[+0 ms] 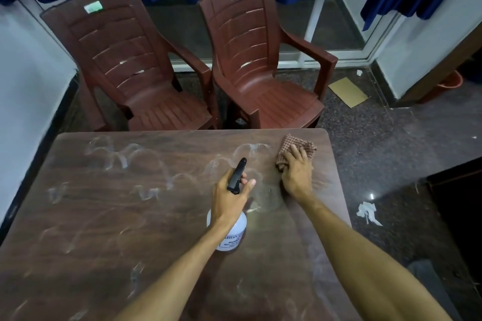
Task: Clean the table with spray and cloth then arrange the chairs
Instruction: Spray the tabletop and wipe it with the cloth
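Dark wood-grain covers the surface [104,216] in front of us, streaked all over with pale curved smears. Our left hand [229,198] is wrapped tight around the neck of the white spray bottle [233,234], thumb up beside its black trigger head [236,176], the bottle held over the middle of the surface. Our right hand [297,174] lies flat with fingers spread, pressing down the checked brown cloth [296,147] near the far right corner, while two brown plastic chairs [146,68] stand side by side just beyond the far edge.
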### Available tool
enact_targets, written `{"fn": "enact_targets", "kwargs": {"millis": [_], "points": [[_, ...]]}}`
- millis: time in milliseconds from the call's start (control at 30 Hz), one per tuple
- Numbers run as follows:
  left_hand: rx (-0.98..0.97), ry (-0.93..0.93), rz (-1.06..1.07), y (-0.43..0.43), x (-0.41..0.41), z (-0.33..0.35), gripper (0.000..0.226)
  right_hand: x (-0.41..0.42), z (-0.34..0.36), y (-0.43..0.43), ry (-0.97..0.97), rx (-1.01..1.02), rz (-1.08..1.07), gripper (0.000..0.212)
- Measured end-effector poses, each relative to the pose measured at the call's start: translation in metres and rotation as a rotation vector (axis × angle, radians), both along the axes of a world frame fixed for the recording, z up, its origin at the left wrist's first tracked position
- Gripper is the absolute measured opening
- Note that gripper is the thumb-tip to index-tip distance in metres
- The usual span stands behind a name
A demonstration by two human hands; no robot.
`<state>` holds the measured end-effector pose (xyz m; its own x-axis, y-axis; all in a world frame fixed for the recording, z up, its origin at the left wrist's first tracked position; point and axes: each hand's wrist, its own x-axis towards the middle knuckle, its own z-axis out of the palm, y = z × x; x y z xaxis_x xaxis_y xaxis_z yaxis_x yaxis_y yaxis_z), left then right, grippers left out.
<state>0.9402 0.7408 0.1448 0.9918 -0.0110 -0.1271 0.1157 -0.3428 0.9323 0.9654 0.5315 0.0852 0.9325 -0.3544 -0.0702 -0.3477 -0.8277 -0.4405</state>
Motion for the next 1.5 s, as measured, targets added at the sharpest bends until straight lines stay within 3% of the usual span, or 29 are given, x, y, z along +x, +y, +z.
{"fn": "enact_targets", "kwargs": {"millis": [133,167,300,433,467,600,633,767,900,1100,1267,1333,1433,1500], "points": [[0.013,-0.048,0.024,-0.002,0.01,0.002,0.017,0.016,-0.01,0.051,-0.03,0.018,0.554,0.048],[0.023,-0.051,0.02,-0.005,0.012,0.003,0.017,0.021,-0.007,0.04,-0.026,0.017,0.587,0.049],[0.036,-0.076,0.023,-0.013,0.017,0.002,0.016,0.06,0.001,-0.017,0.002,-0.024,0.175,0.056],[0.057,-0.082,0.04,-0.026,0.016,0.0,0.016,0.043,-0.003,0.007,-0.002,-0.028,0.588,0.055],[0.059,-0.078,0.036,-0.032,0.013,0.002,0.016,0.03,-0.001,-0.003,-0.014,-0.013,0.588,0.054],[0.034,-0.045,-0.007,-0.057,-0.006,0.013,0.013,-0.023,0.033,-0.08,-0.099,0.108,0.053,0.049],[0.033,-0.037,-0.012,-0.063,-0.011,0.015,0.013,-0.041,0.042,-0.087,-0.069,0.097,0.01,0.048],[0.054,0.022,-0.022,-0.083,-0.033,0.014,0.014,-0.107,0.04,-0.076,-0.029,0.084,0.288,0.052],[0.159,0.089,-0.011,-0.095,-0.048,0.006,0.019,-0.127,0.04,-0.083,-0.178,0.261,-0.067,0.055],[0.195,0.098,0.017,-0.086,-0.056,0.008,0.023,-0.104,0.05,-0.08,-0.24,0.279,-0.191,0.059],[0.225,0.101,0.086,-0.049,-0.041,0.014,0.024,-0.075,0.034,-0.036,-0.146,0.27,-0.155,0.049],[0.201,0.076,0.09,-0.028,-0.034,0.013,0.024,-0.071,0.024,0.01,-0.053,0.204,0.027,0.043],[0.151,0.063,0.121,0.011,-0.018,0.016,0.024,-0.059,0.002,0.052,-0.034,0.06,0.413,0.053],[0.104,0.051,0.132,0.039,-0.004,0.018,0.024,-0.028,-0.006,0.043,-0.024,0.018,0.336,0.064]]}}
